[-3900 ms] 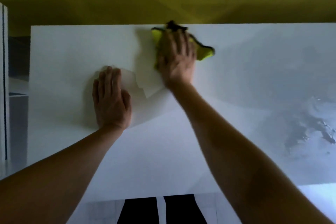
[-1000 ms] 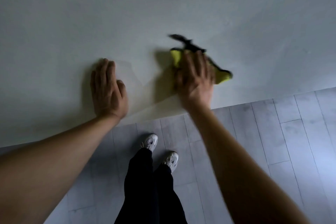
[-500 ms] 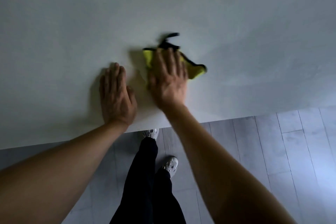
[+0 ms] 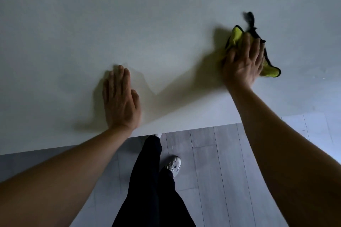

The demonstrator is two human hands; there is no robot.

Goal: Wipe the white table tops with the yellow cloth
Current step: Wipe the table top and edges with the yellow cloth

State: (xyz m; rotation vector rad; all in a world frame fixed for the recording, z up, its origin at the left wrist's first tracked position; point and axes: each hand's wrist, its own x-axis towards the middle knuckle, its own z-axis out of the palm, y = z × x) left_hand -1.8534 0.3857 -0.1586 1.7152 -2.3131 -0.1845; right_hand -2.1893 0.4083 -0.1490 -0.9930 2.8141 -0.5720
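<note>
Two hands on one white table [image 4: 166, 24]. Right hand [image 4: 243, 62]: flat, fingers straight and spread, pressing the cloth [image 4: 235, 37] against the tabletop, well right of the left hand. Cloth: yellow, soft, crumpled, black-edged; corners show past the fingertips and beside the little finger, middle hidden under the palm; black tip blurred. Left hand [image 4: 120, 99]: flat, fingers together, palm down near the table's front edge, holding nothing. Table: matte, smooth, cut off left and right. Below: grey plank floor [image 4: 221, 171], dark trousers [image 4: 151, 190], one pale shoe [image 4: 174, 164].
</note>
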